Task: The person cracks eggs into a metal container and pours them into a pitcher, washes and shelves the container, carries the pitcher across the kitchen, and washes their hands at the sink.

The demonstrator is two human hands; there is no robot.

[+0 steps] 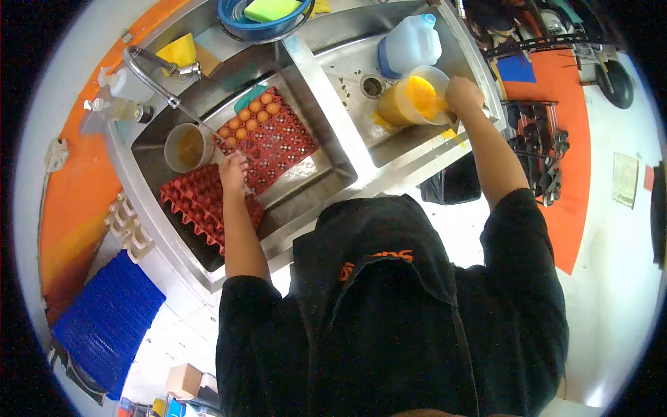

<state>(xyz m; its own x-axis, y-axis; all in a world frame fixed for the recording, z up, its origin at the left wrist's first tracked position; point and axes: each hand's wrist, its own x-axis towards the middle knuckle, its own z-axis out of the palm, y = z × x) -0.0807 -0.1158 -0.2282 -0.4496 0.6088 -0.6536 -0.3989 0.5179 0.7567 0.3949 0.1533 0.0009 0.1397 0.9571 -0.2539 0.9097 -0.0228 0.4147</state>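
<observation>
My right hand [464,96] is closed on the handle side of a translucent pitcher [394,104] holding yellow-orange liquid, tilted in the right basin. My left hand [234,170] is over the left basin beside a thin stream of water, its fingers curled; what they hold is hidden. Just beyond it lies a red egg tray [278,149], with several brown eggs [254,107] along its far-left part. Stacked red trays [198,201] sit under and left of my left forearm. A round container [188,148] with yellowish liquid stands left of that hand.
A pale jug with a blue cap [413,45] stands near the drain [372,86]. The faucet [149,76] arches over the left basin. Bottles [125,85] stand at the sink's left edge, and a blue bowl [260,21] at the back. A metal divider [330,104] separates the basins.
</observation>
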